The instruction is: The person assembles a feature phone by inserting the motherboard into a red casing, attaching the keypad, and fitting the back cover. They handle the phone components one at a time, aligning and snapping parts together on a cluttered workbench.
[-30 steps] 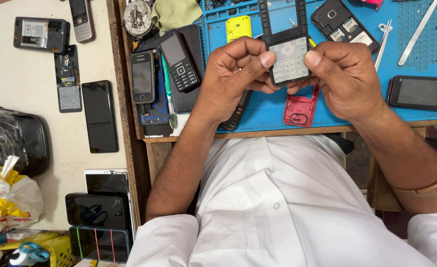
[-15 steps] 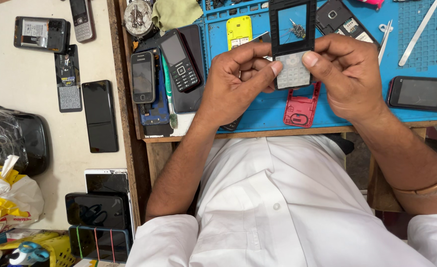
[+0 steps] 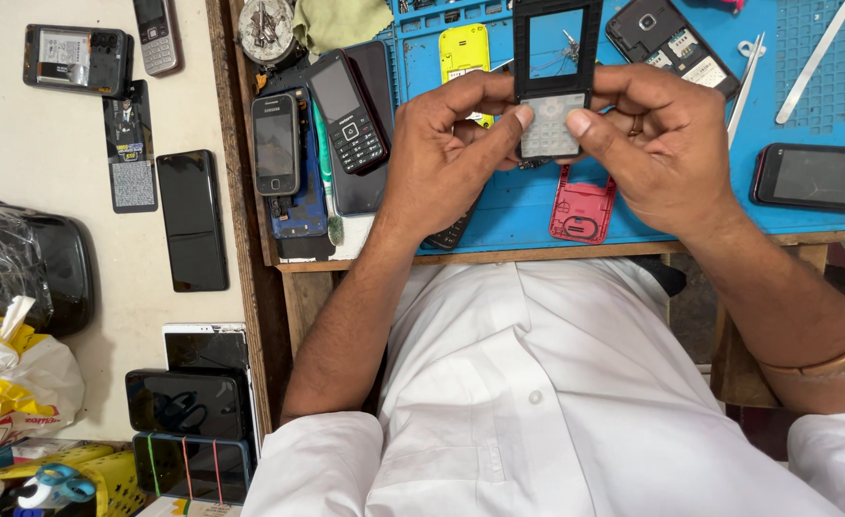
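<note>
Both hands hold one black phone front cover with an empty screen window and a grey keypad at its lower end, upright above the blue work mat. My left hand grips its left side, thumb on the keypad. My right hand grips the right side, thumb also pressing the keypad. Under the hands lie a red phone frame and a yellow phone shell.
On the mat lie an opened black phone back, tweezers, a white pry tool and a black phone. Left of the mat rest several phones. More phones and bags sit on the white counter.
The front cover has been raised and turned more upright between my hands, and both thumbs now press on its keypad.
</note>
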